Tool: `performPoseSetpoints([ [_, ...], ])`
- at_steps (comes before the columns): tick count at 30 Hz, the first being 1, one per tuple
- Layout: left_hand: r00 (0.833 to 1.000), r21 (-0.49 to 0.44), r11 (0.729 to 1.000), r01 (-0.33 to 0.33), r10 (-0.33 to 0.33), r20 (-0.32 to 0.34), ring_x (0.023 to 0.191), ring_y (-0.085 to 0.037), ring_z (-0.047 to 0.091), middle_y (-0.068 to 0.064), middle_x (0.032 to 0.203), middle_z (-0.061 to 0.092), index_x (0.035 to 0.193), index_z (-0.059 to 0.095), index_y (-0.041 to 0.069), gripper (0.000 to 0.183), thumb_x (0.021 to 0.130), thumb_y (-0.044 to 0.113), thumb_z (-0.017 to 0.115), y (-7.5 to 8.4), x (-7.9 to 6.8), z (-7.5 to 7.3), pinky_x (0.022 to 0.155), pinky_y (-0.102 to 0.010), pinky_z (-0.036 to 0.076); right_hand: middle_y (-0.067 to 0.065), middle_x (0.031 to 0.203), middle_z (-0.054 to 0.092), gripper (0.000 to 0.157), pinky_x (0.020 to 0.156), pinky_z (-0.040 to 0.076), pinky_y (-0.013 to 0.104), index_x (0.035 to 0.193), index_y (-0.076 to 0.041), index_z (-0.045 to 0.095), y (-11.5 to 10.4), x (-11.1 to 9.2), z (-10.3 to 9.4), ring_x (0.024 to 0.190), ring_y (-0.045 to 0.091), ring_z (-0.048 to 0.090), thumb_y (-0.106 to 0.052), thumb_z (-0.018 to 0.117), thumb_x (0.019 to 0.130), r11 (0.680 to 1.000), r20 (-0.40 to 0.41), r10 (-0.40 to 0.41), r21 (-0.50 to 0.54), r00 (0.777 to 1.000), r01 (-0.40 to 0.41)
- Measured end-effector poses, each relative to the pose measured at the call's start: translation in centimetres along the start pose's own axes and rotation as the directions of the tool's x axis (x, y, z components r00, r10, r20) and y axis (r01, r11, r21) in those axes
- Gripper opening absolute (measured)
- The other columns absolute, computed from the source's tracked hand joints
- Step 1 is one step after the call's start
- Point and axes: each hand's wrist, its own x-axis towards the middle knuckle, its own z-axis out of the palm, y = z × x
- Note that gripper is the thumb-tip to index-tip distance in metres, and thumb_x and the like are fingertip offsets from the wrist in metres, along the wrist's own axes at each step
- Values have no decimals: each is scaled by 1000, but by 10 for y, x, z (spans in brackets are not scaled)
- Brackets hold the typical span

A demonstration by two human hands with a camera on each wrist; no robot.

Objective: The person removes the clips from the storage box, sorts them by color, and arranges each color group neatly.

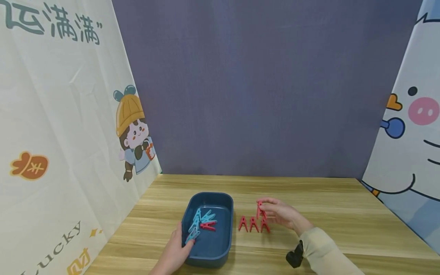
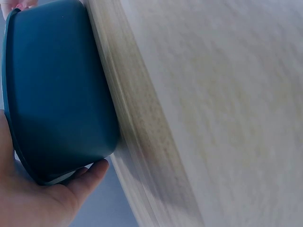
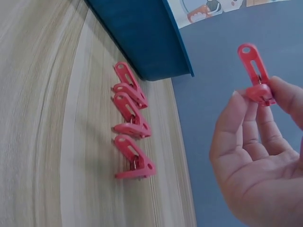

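My right hand pinches a red clothespin between thumb and fingertips, raised over the table. Below it, three more red clothespins stand in a row on the table, their legs spread downward. To their left sits a dark blue plastic box. Light blue clothespins and one red clothespin lie inside it, toward its left side. My left hand grips the left rim of the box near its front corner. In the left wrist view, the thumb and fingers wrap that edge.
The wood-grain table carries the box and the clothespins. A dark grey-blue panel rises behind it. Printed cloths hang at the left and right. A black heart-shaped piece is at my right sleeve.
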Motion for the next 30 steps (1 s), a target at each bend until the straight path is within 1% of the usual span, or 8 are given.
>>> performPoseSetpoints([
  [6, 1000, 1, 1000, -9, 9, -4, 121, -49, 33, -37, 132, 31, 138, 15, -16, 77, 87, 22, 57, 0, 0, 1, 96, -60, 30, -1, 89, 60, 33, 82, 47, 39, 122, -5, 50, 2, -2, -6, 82, 14, 58, -16, 56, 91, 1000, -15, 3, -28, 1000, -3],
  [10, 1000, -7, 1000, -16, 16, -3, 122, -49, 32, -38, 132, 30, 138, 14, -16, 76, 87, 21, 57, 0, 0, 1, 96, -60, 29, 0, 88, 60, 40, 77, 49, 35, 126, 0, 45, 5, -3, -8, 77, 11, 58, -17, 56, 91, 999, -43, 10, -46, 999, -12],
  [14, 1000, -10, 1000, -15, 15, -1, 122, -49, 32, -38, 132, 30, 138, 15, -17, 76, 87, 20, 57, 0, 0, 1, 97, -60, 29, 0, 89, 58, 46, 76, 50, 34, 128, 5, 41, 8, -3, -12, 76, 10, 56, -18, 57, 91, 998, -65, 13, -63, 998, -17],
  [16, 1000, -8, 1000, -9, 9, 4, 122, -50, 32, -38, 132, 30, 138, 14, -17, 76, 87, 21, 57, 1, 0, 0, 96, -60, 29, 0, 89, 57, 46, 75, 50, 33, 127, 5, 40, 9, -4, -13, 76, 10, 56, -18, 57, 91, 998, -71, 10, -68, 997, -15],
  [21, 1000, -7, 1000, 2, -2, 10, 122, -50, 31, -38, 133, 29, 138, 14, -16, 76, 87, 21, 57, 1, 0, 0, 96, -60, 29, 0, 87, 58, 38, 72, 50, 30, 122, 2, 46, 14, -4, -18, 74, 10, 55, -16, 57, 90, 998, -73, 7, -63, 997, -11],
  [23, 1000, -8, 1000, 3, -3, 8, 122, -50, 31, -38, 133, 29, 139, 14, -16, 76, 87, 21, 57, 1, 0, 0, 96, -60, 29, 1, 88, 58, 38, 71, 50, 30, 122, 2, 46, 15, -5, -20, 73, 11, 55, -17, 57, 90, 998, -70, 8, -63, 998, -12],
  [28, 1000, -4, 1000, -7, 7, 0, 121, -50, 32, -38, 132, 30, 138, 14, -17, 76, 87, 21, 57, 1, -1, 0, 96, -60, 29, 2, 92, 59, 47, 68, 50, 29, 128, 7, 39, 20, -6, -26, 71, 10, 55, -17, 56, 91, 997, -63, 10, -72, 998, -14],
  [30, 1000, -6, 1000, -7, 7, 0, 122, -50, 32, -38, 132, 30, 138, 15, -17, 76, 87, 21, 57, 2, -1, 0, 96, -60, 29, 0, 88, 59, 48, 67, 49, 27, 129, 8, 36, 21, -6, -29, 68, 8, 53, -15, 55, 91, 998, -65, 10, -67, 998, -14],
])
